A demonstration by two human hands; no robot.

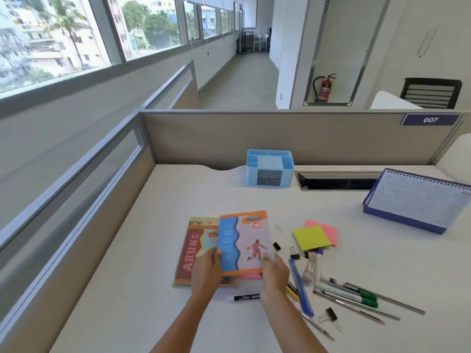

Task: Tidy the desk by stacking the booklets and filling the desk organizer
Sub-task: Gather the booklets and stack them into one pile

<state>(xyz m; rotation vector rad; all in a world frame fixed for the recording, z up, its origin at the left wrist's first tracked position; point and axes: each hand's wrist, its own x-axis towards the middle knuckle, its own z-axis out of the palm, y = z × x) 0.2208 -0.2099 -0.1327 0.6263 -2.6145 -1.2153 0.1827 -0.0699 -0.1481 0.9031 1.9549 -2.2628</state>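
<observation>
A: Head view: both hands on one booklet. Left hand [207, 272] pinches the left edge of the blue-and-orange booklet [244, 244], thumb on the cover. Right hand [275, 276] grips its lower right corner, fingers curled closed on it.

B: Where does it sit?

A: Overlapping the red ARUNS booklet [190, 253], which lies flat on the desk [127, 289]. Can't tell if the top one is lifted or resting. A pink edge [248, 276] shows under its bottom edge; can't say what it belongs to.

B: Organizer?

A: Blue desk organizer [269, 168] stands at the back of the desk against the partition [254, 136], well apart from the hands. Open compartments on top, grey drawer fronts below. Nothing visibly sticks out of it; the insides are too shallow an angle to check.

B: Loose stuff?

A: All right of the booklets. Yellow sticky pad [311, 237] overlaps a pink pad [328, 231]. Paper clip [278, 228] just beside the booklet. Small black binder clip [276, 246] near the right fingers, another binder clip [330, 317] nearer the front edge. Blue ruler [302, 289] partly under the right wrist. Green-capped markers [362, 296] and thin pens are piled together, count unclear from blur. Black marker [246, 297] between the forearms.

B: Anything cut off?

A: Desk calendar [413, 200] runs off the right edge. Forearms exit the bottom.
</observation>
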